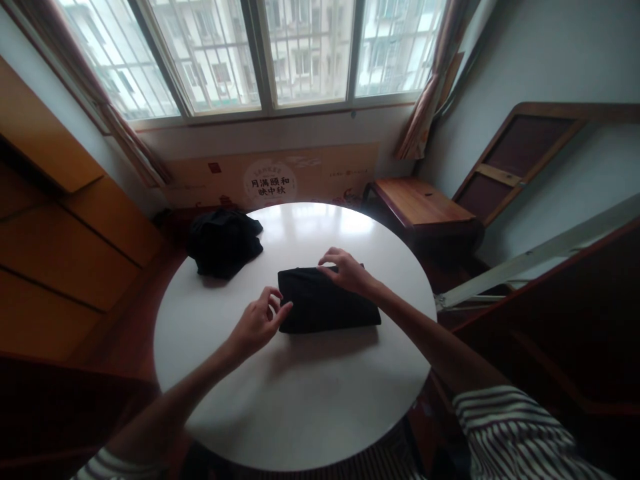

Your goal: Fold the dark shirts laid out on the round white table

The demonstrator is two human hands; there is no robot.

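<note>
A black cloth folded into a neat rectangular bundle [325,303] lies on the white round table [320,413]. At its left edge is my left hand [261,317], fingers curved and thumb apart, the tips at or just touching the cloth. My right hand [345,270] reaches over the bundle's far edge, with a gap between thumb and fingers. Neither hand visibly grips the cloth. Whether the right fingertips touch it, I cannot tell. A loose heap of black cloth [225,243] sits at the table's far left.
Beyond the table, a wooden bench or stool [420,200] stands at the right near the wall. Orange-brown cabinets [65,233] line the left side. A barred window [305,53] with curtains is at the back, above a printed banner [270,180].
</note>
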